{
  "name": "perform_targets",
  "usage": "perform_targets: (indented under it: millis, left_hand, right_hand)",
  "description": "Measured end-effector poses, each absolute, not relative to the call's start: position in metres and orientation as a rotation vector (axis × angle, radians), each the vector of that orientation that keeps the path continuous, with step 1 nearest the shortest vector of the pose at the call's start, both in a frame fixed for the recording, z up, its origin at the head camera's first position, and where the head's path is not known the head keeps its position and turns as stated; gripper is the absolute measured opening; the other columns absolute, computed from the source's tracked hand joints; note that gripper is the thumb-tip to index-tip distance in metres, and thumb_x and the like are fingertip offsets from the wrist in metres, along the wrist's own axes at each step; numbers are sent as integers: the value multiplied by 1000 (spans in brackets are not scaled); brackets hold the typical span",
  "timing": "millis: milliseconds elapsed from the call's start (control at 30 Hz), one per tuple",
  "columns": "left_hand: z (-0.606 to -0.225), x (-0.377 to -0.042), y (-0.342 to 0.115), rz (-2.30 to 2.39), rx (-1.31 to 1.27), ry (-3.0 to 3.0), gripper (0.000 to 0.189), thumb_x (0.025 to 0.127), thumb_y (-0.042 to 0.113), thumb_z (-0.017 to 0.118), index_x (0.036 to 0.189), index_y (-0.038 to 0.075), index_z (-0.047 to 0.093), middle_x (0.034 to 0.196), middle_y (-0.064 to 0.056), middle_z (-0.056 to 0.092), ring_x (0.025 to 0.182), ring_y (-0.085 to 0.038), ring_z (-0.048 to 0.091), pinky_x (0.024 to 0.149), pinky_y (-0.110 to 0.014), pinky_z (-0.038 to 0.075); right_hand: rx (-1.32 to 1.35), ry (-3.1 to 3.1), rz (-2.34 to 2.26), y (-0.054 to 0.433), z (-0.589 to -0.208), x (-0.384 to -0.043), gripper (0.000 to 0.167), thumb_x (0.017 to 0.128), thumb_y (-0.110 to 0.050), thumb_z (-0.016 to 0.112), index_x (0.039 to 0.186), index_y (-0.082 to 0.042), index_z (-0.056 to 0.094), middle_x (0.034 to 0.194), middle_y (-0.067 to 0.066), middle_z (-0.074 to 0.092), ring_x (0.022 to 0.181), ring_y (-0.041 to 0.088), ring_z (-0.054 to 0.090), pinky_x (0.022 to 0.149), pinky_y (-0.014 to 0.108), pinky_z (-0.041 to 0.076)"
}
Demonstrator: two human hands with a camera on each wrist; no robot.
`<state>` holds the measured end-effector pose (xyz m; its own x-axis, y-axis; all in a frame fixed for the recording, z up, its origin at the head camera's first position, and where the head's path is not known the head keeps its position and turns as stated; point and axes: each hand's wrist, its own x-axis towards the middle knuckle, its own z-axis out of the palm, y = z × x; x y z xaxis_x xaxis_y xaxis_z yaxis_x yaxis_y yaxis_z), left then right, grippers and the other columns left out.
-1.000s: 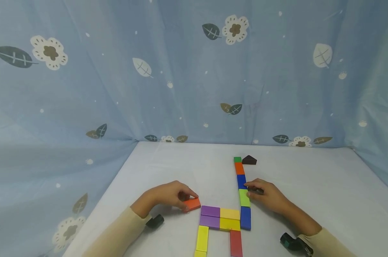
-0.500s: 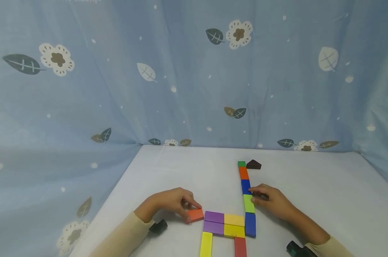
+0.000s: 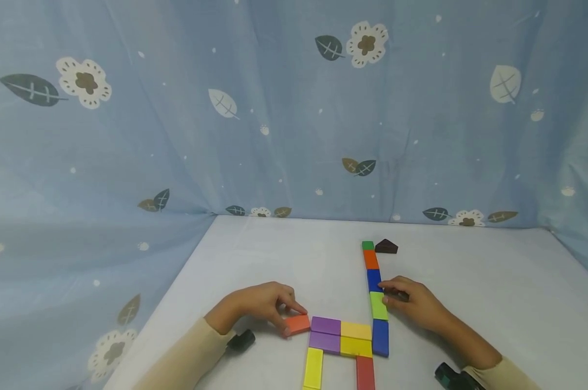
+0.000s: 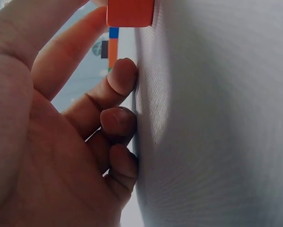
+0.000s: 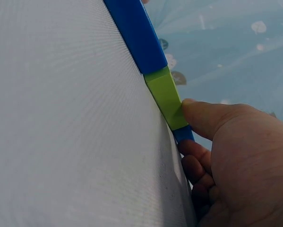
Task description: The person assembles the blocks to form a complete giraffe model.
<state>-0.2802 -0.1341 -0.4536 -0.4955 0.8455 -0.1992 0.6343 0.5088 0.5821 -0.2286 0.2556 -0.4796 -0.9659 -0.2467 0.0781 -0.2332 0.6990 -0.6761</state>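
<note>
My left hand (image 3: 269, 304) pinches an orange block (image 3: 298, 324) between thumb and index finger. In the left wrist view the block's red-orange end (image 4: 130, 13) shows at the top, and the other fingers curl near the tabletop. The orange block lies slightly tilted just left of two purple blocks (image 3: 326, 325). My right hand (image 3: 418, 302) rests beside a column of blocks, index fingertip at a blue block (image 3: 374, 280) and thumb against a lime-green block (image 3: 378, 306). The right wrist view shows the thumb touching the lime-green block's (image 5: 167, 97) edge; its other fingers are curled.
Two yellow blocks (image 3: 355, 330) adjoin the purple ones. Below them extend a yellow block (image 3: 313, 368) and a red block (image 3: 365, 372). A lower blue block (image 3: 380, 338) ends the column; orange (image 3: 371, 259) and green blocks (image 3: 368, 245) top it, beside a dark triangular block (image 3: 386, 246).
My left hand has brought the orange block slightly nearer to me, so it now sits level with the upper purple block. The right hand stays at the column; the head view has shifted slightly.
</note>
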Motion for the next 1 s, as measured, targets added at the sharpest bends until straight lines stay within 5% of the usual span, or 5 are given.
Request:
perform_targets:
  millis: [1000]
  left_hand:
    - [-449,-278,-134,555,1217,2330,54,68,41,88,119,35,71,85,15,53,76,-5,46,62,-19,38]
  right_hand:
    - [-450,2915,-1115,256,-481,-230,33,91,-28,70,123,-22,67,110,-9,61,101,13,56,90,42,48]
